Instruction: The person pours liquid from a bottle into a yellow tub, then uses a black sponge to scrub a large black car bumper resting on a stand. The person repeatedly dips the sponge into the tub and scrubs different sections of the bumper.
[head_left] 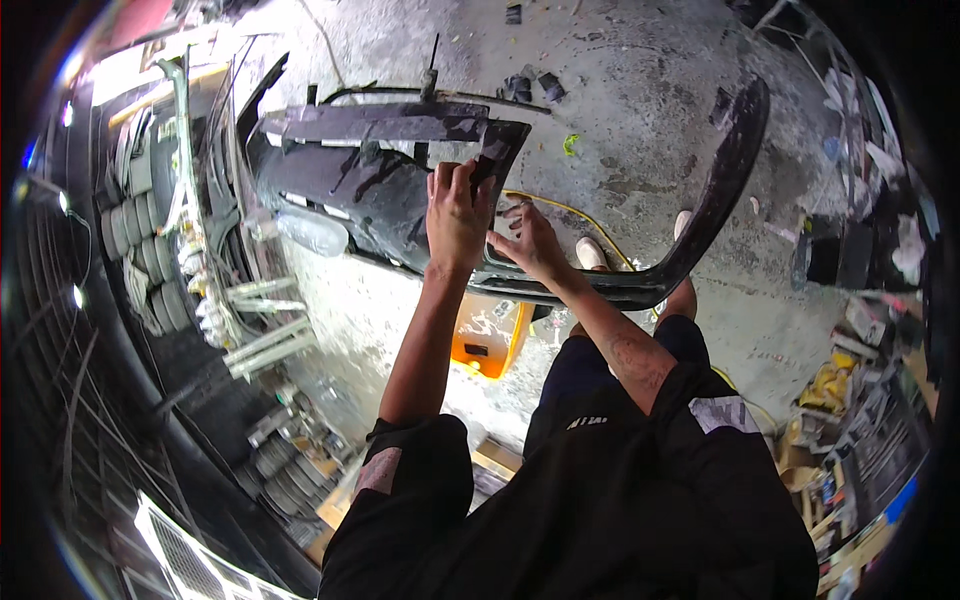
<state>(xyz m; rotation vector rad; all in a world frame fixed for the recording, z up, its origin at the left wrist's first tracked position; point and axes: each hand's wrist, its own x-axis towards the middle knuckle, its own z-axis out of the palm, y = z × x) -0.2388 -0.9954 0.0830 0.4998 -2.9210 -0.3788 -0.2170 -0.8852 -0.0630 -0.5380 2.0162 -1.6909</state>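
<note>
In front of me is a large black car bumper [385, 200], scuffed and patchy, its curved right end reaching away from me past my legs. My left hand [457, 215] lies against it near the pointed corner of the dark panel. Its fingers are bent and pressed together; their tips, and anything under them, are hidden. Just to the right, my right hand [530, 240] is at the bumper's inner edge, fingers apart and partly bent, with nothing visible in it. Whether its fingertips touch the edge I cannot tell.
An orange container [488, 345] stands below the bumper, close to my legs. A yellow hose [570, 208] runs over the stained concrete floor. Metal racks [190, 200] with stacked parts line the left. Boxes and clutter [830, 385] fill the right. Dark scraps [530, 88] lie farther off.
</note>
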